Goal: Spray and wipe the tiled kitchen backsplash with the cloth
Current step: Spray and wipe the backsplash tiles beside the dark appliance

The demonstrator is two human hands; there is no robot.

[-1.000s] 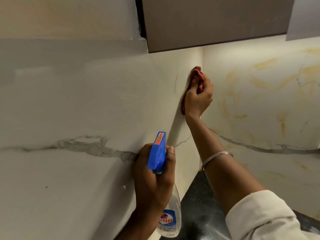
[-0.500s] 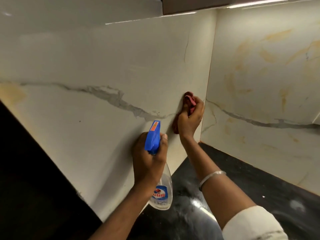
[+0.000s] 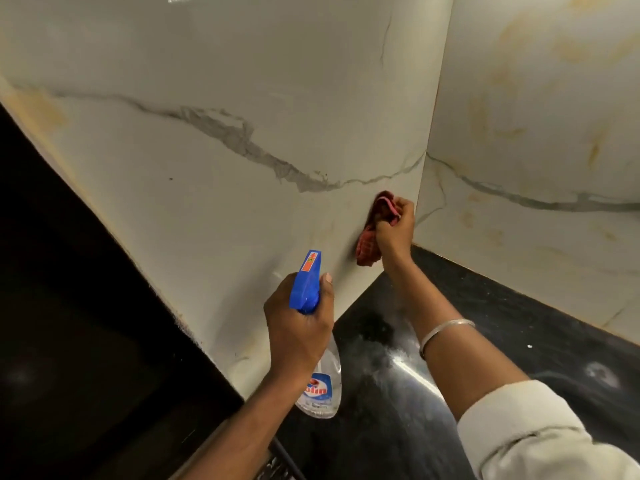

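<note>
The backsplash [image 3: 242, 81] is pale marble-look tile with a grey vein, meeting a second tiled wall [image 3: 536, 133] at an inside corner. My right hand [image 3: 394, 230] presses a bunched red cloth [image 3: 367, 245] against the left wall, low down and just left of the corner, a little above the counter. My left hand [image 3: 298, 327] grips a clear spray bottle [image 3: 320, 386] with a blue trigger head [image 3: 306, 285]. The nozzle points up toward the left wall, and the bottle hangs a short way off the tile.
A glossy black counter [image 3: 450, 341] runs below both walls, with light glare and faint smudges. A dark area [image 3: 69, 323] fills the lower left. Yellowish stains mark the right wall. A cream sleeve [image 3: 526, 434] and a metal bangle [image 3: 446, 332] are on my right arm.
My right hand has slid the cloth down the left wall from just under the cabinet to near the counter. The view has tilted down; the cabinet is out of sight.
</note>
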